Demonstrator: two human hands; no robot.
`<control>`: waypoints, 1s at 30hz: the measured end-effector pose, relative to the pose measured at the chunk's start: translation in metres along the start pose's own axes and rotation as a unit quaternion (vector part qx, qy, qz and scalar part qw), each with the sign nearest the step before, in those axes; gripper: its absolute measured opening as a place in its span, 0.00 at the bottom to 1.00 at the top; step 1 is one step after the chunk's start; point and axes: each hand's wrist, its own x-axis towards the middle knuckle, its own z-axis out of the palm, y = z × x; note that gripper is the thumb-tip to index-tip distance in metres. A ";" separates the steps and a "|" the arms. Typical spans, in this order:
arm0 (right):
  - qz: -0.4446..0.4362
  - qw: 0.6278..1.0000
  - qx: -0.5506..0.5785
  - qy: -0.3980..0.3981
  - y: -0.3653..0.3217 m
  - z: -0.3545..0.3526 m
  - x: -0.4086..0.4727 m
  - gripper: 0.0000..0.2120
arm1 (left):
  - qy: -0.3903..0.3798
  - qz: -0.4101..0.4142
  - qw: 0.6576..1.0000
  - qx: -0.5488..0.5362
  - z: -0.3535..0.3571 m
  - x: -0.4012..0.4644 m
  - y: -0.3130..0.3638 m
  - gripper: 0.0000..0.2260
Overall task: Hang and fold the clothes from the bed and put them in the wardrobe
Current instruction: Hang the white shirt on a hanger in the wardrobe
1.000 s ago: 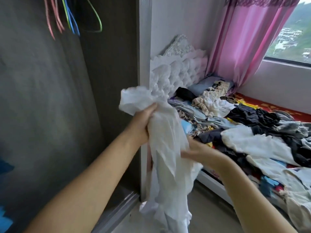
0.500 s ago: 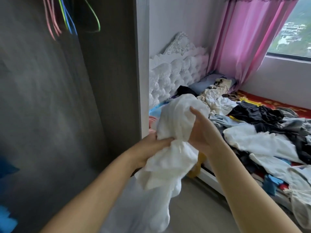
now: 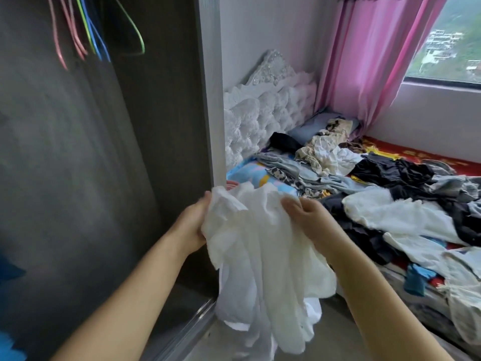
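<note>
Between the open wardrobe [image 3: 78, 178] and the bed [image 3: 325, 290], a white garment [image 3: 260, 256] hangs in the air, held up at chest level by both hands. Left hand [image 3: 190, 225] grips the garment's upper left edge, fingers curled into the cloth with fingertips hidden behind it. Right hand [image 3: 307, 217] pinches the upper right edge, fingers bent over a fold. Cloth is bunched and layered; which part of the garment each hand holds cannot be told.

Risks, as judged: lower folds hang close to the floor [image 3: 338, 334] by the wardrobe's sliding-door track [image 3: 192, 319] and could drag or catch there if the hands drop. Grips sit on crumpled cloth rather than seams, so a shake-out may slip one side loose and twist the piece. Thin fabric looks light and limp; it will not keep a shape by itself.

Orientation: long axis runs roughly vertical, top edge toward the hands, loose end pointing down at the floor. Top edge spans left to right between the two grips.

Coloured wire hangers [image 3: 88, 35] hang on the wardrobe rail, up and left, well apart from the garment. Pile of mixed clothes [image 3: 390, 194] covers the bed to the right, not yet sorted
</note>
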 end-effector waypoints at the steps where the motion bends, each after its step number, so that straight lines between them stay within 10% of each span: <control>1: -0.002 1.000 0.006 -0.001 0.000 -0.008 0.000 0.17 | 0.036 -0.003 0.999 -0.012 -0.010 0.006 0.001 0.16; 4: -0.030 0.996 0.022 -0.085 -0.002 -0.025 -0.005 0.14 | 0.147 0.035 0.978 0.141 -0.037 0.025 0.001 0.15; 7: -0.053 0.989 -0.021 -0.140 -0.018 -0.029 -0.009 0.16 | 0.221 0.157 0.869 0.413 -0.043 0.028 -0.006 0.10; 10: -0.082 0.969 -0.143 -0.182 -0.040 -0.030 -0.009 0.21 | 0.105 0.378 0.797 0.459 -0.013 0.004 0.001 0.18; 14: -0.147 0.890 -0.298 -0.311 -0.073 -0.028 -0.011 0.16 | -0.234 0.359 0.786 0.445 0.042 -0.046 0.025 0.28; 20: -0.203 0.876 -0.330 -0.286 -0.091 -0.037 -0.016 0.07 | -0.355 0.179 0.816 0.419 0.033 -0.043 0.041 0.19; 24: -0.205 0.934 -0.193 -0.218 -0.088 -0.047 -0.017 0.11 | -0.328 0.207 0.810 0.441 0.031 -0.040 0.025 0.03; 30: -0.204 0.928 -0.294 -0.106 -0.081 -0.054 -0.010 0.07 | -0.153 0.370 0.757 0.516 0.028 -0.037 0.034 0.12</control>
